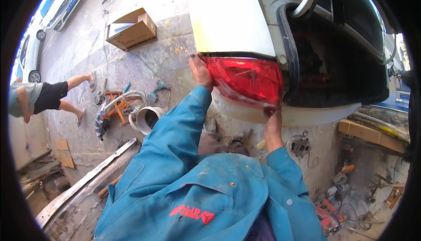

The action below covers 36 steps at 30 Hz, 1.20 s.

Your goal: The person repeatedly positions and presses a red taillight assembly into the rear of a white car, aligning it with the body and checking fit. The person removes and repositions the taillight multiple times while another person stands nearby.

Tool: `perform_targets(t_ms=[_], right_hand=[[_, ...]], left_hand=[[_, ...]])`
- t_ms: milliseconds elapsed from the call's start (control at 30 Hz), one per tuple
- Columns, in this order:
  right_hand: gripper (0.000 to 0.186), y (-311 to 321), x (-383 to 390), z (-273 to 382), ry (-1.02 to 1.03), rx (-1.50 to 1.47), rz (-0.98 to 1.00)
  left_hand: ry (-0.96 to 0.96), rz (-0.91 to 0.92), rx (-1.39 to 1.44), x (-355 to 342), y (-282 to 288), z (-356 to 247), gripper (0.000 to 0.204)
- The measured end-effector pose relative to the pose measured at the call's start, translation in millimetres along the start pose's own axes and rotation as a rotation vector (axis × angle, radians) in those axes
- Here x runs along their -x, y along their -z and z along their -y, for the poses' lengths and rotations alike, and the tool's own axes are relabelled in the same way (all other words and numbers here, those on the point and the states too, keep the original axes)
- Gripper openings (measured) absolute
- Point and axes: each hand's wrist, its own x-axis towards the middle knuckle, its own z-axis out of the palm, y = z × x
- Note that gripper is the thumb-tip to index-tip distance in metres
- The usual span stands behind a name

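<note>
A red tail light point(247, 79) sits in the rear corner of a white car point(232, 15), against the edge of its body panel. My left hand point(201, 71) grips the light's outer left end, with fingers wrapped round its edge. At the lower right corner of the light, my right hand point(273, 125) pinches its bottom edge, the fingertips partly hidden. Below the light runs the pale bumper point(245, 113). Beside it the open rear of the car shows a black rubber seal point(289, 52) and a dark interior.
On the floor to the left lie a cardboard box point(133, 30), a teal power drill point(158, 90), an orange stand point(120, 105) and a white bucket point(148, 119). A person in shorts point(50, 94) walks at far left. Tools and parts point(329, 214) clutter the lower right.
</note>
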Motion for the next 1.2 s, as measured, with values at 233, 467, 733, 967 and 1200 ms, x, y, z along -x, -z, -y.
perform_targets(t_ms=[233,467,733,967,1200], right_hand=[[0.05,-2.1,9.6,7.3,-0.021,-0.081,-0.008],[0.047,-13.3,17.4,18.9,-0.024,-0.037,-0.002],[0.05,-10.7,17.2,22.9,-0.019,0.008,0.016],[0.05,-4.4,8.3,20.4,-0.058,0.099,0.012],[0.051,-8.8,19.7,28.0,-0.05,0.094,0.019]], left_hand=[[-0.07,0.042,-0.004,5.4,-7.4,-20.2,0.074],[-0.054,0.005,0.09,13.1,-8.9,-36.8,0.076],[-0.1,-0.024,0.131,22.6,-15.7,-38.0,0.074],[-0.081,-0.083,0.074,37.5,-26.5,-56.1,0.072],[-0.099,-0.022,0.109,51.2,-29.8,-70.2,0.072]])
